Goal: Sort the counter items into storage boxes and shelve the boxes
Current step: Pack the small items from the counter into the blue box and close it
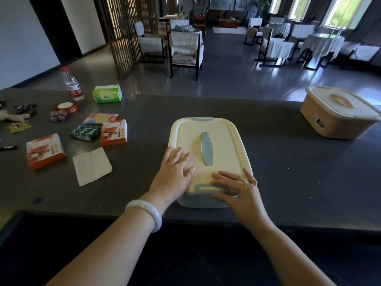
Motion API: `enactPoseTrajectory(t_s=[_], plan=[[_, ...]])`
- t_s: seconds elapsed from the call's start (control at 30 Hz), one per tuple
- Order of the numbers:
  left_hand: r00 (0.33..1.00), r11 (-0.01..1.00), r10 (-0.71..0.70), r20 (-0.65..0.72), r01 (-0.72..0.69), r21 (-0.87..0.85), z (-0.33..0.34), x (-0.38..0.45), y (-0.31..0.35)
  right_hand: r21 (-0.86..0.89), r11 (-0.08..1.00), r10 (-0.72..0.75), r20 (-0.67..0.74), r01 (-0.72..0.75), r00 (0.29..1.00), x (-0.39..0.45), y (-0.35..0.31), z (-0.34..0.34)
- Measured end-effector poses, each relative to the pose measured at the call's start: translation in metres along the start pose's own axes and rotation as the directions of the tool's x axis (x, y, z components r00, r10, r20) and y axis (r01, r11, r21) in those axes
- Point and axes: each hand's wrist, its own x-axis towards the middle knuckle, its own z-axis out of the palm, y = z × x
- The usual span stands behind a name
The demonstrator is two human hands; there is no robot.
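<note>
Left hand (175, 172) is flat on the cream lid of the pale blue plastic storage box (218, 145), fingers straight and spread, palm down near the lid's left front corner. There's a white jade-like bangle (144, 213) on that wrist. Right hand (237, 189) is at the front edge of the same box, fingers stretched out over the blue front latch (208, 187) and thumb just below it — resting or pressing, not wrapped around anything as far as I can see.

The box sits lid-on in the middle of the dark stone counter (278, 172), close to the near edge, with a blue handle (206, 148) running down the lid's centre.

Off to the left it's a scatter of loose stuff: a folded white napkin (91, 166) nearest the hand, two orange-and-white cardboard boxes (45, 150), a small green-and-blue patterned pack (84, 132), a pastel flat packet (100, 118), a green tissue pack (107, 93), a clear water bottle with a red cap (72, 84), and a red-rimmed roll of tape (67, 106). A few small dark bits sit at the far left edge — too blurry to name.

Well apart on the right sits a second storage box, peach with a cream lid (338, 112), lid also on.
</note>
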Motion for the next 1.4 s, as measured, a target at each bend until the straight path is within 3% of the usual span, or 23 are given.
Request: enactPoseTrajectory(t_s=[0.13, 0.47, 0.57, 0.67, 0.77, 0.87, 0.93, 1.07, 1.2, 1.4], plan=[[0.999, 1.0, 0.002, 0.049, 0.0, -0.026, -0.003, -0.001, -0.001, -0.012, 0.993, -0.12, 0.037, 0.121, 0.992, -0.01, -0.002, 0.001], [0.995, 1.0, 0.01, 0.095, -0.012, 0.02, -0.005, 0.005, -0.003, 0.021, 0.996, -0.089, 0.115, 0.087, 0.989, -0.004, -0.003, -0.011], [0.999, 0.985, 0.021, 0.041, -0.028, 0.171, -0.008, 0.018, -0.004, 0.125, 0.992, -0.005, 0.159, -0.015, 0.987, 0.003, -0.002, -0.017], [0.999, 0.983, 0.044, -0.033, -0.037, 0.18, -0.01, 0.044, 0.0, 0.245, 0.954, 0.126, 0.194, -0.173, 0.973, 0.021, -0.002, -0.025], [1.0, 0.972, -0.014, 0.027, 0.007, 0.234, -0.006, 0.079, 0.001, 0.093, 0.968, 0.218, 0.129, -0.231, 0.967, 0.062, 0.003, -0.034], [0.991, 0.958, -0.084, 0.107, 0.051, 0.282, 0.001, 0.106, 0.004, -0.059, 0.983, 0.176, 0.09, -0.171, 0.98, 0.121, 0.018, -0.036], [0.988, 0.94, -0.089, 0.13, 0.04, 0.338, 0.009, 0.112, 0.006, -0.165, 0.977, 0.154, 0.12, -0.133, 0.981, 0.162, 0.03, -0.031], [0.997, 0.872, -0.063, 0.04, 0.036, 0.487, 0.021, 0.107, 0.008, -0.344, 0.938, 0.14, 0.234, -0.053, 0.962, 0.232, 0.05, -0.012], [0.998, 0.89, -0.065, 0.02, 0.049, 0.453, 0.022, 0.105, 0.009, -0.321, 0.94, 0.238, 0.368, -0.118, 0.899, 0.273, 0.064, 0.006], [0.998, 0.899, -0.054, 0.035, 0.033, 0.436, 0.02, 0.103, 0.008, -0.318, 0.941, 0.213, 0.296, -0.115, 0.931, 0.283, 0.084, 0.015]])
